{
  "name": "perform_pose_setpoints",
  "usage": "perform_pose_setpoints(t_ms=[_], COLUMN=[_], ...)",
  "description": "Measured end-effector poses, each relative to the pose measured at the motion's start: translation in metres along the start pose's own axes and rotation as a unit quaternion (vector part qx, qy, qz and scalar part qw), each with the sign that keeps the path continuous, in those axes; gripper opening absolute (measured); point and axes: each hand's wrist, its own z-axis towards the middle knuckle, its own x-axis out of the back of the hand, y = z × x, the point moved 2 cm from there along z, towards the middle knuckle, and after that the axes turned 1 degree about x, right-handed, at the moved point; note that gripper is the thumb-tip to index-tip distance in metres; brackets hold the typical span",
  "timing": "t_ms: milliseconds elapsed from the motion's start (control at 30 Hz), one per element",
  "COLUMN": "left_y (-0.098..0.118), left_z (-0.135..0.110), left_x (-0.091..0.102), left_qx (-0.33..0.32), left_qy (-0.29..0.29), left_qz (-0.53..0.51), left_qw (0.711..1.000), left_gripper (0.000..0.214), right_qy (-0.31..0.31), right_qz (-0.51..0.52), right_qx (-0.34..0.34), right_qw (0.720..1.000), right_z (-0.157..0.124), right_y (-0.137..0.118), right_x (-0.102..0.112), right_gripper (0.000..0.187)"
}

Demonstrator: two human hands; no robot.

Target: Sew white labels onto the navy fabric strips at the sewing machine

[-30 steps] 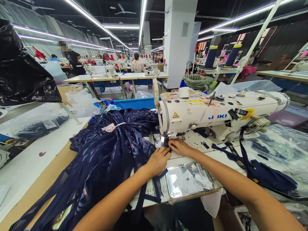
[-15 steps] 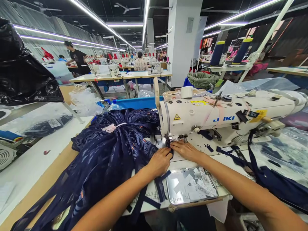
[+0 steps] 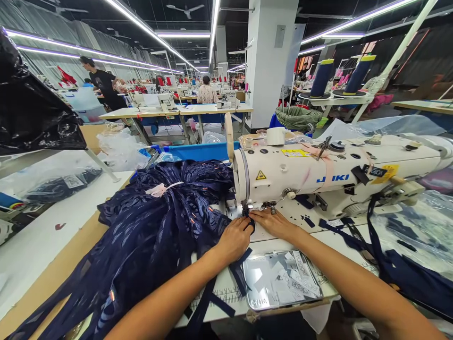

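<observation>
At the needle end of a white sewing machine (image 3: 283,170), my left hand (image 3: 236,238) is closed on a narrow piece of navy fabric (image 3: 250,228). My right hand (image 3: 274,223) presses its fingertips on the same fabric from the other side, right by the presser foot (image 3: 248,208). The fingers of both hands nearly meet there, and the fabric edge under them is mostly hidden. A large bundle of navy lace garments (image 3: 152,236), tied with a pale band (image 3: 164,188), lies left of my left hand. Navy strips hang beneath my left wrist.
A metal tray (image 3: 264,283) with white labels sits before the machine. Navy scraps, scissors (image 3: 363,241) and navy cloth (image 3: 417,276) lie to the right. Thread cones (image 3: 322,78) stand behind. A black plastic bag (image 3: 35,104) is at left; people work at far tables.
My view has shifted slightly. Both hands stay at the needle area on the navy fabric with hardly any movement. A person in black at the back left appears farther left.
</observation>
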Motion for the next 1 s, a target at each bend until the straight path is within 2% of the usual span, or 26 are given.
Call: perform_pose_setpoints(t_ms=[533, 767, 867, 1000], left_y=[0.001, -0.003, -0.012, -0.028], left_z=[0.006, 0.0, -0.006, -0.01], left_x=[-0.005, -0.008, -0.002, 0.008], left_qx=[0.019, 0.0, -0.013, 0.018], left_qy=[0.043, 0.039, 0.028, 0.018], left_qz=[0.058, 0.009, -0.036, -0.064], left_qw=[0.997, 0.999, 0.999, 0.998], left_gripper=[0.022, 0.03, 0.036, 0.036], right_qy=[-0.025, -0.024, 0.009, 0.08], right_qz=[0.006, 0.014, 0.031, 0.049], right_qx=[-0.075, -0.099, -0.09, -0.04], right_qw=[0.997, 0.995, 0.995, 0.995], right_z=[0.004, 0.006, 0.004, 0.002], right_y=[-0.004, -0.003, -0.003, -0.009], right_x=[0.0, 0.001, 0.001, 0.001], right_gripper=[0.044, 0.037, 0.032, 0.029])
